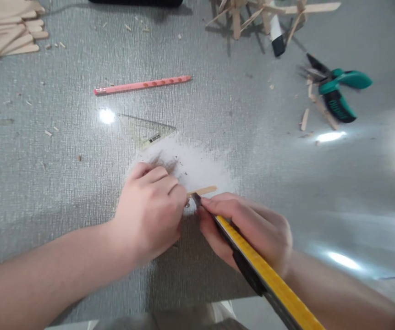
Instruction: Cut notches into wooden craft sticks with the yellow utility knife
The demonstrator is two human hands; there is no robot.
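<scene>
My left hand point(149, 211) is closed and presses down on a thin wooden craft stick point(203, 190), whose free end pokes out to the right. My right hand point(249, 229) grips a yellow and black utility knife point(262, 270). The knife's blade tip rests against the stick right beside my left fingers. Both hands sit over a worn, whitish patch point(200, 167) of the grey textured table point(46, 151).
A pink pencil point(142, 85) lies further back, with a clear plastic set square point(147, 129) below it. Green-handled pliers point(337, 89) lie at right among wood offcuts. A stack of craft sticks point(7, 30) is at the top left and a stick structure point(262, 16) at the top.
</scene>
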